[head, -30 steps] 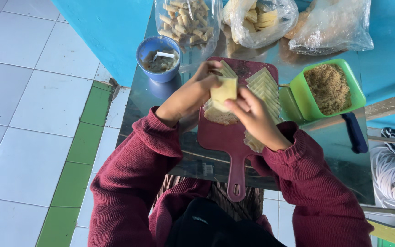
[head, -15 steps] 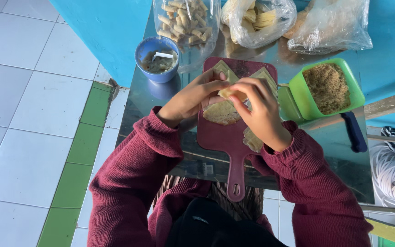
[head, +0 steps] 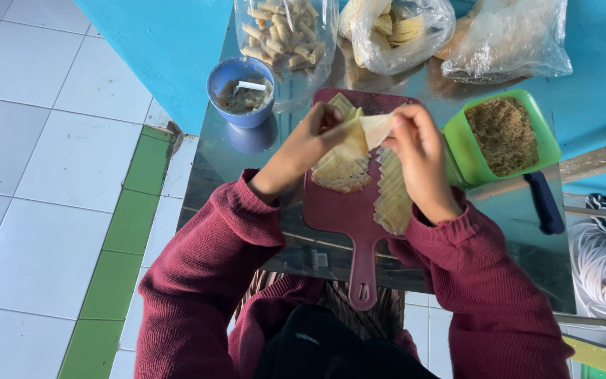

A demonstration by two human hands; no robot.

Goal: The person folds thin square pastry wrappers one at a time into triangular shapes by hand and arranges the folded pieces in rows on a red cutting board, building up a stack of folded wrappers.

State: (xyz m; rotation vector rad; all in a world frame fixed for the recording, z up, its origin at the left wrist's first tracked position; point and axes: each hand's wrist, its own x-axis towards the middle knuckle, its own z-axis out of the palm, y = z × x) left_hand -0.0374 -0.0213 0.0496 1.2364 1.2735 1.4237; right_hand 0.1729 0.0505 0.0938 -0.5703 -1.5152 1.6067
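Both hands hold one thin pale-yellow pastry wrapper [head: 363,132] above a dark red cutting board [head: 348,210]. My left hand [head: 303,144] pinches its left edge, and my right hand [head: 419,154] pinches its upper right corner, peeling it up. Under it, a flat wrapper [head: 341,174] lies on the board, with a fanned stack of wrappers [head: 391,195] to its right. Both sleeves are maroon knit.
A green tub of brown crumbly filling [head: 503,133] stands to the right, a blue cup with paste and a white spoon [head: 241,91] to the left. Clear bags [head: 285,31] of rolled pieces and wrappers lie at the back. A dark-handled knife [head: 545,203] rests near the right edge.
My hands have spread apart and lifted a single wrapper off the stack; earlier they were close together over the board's middle.
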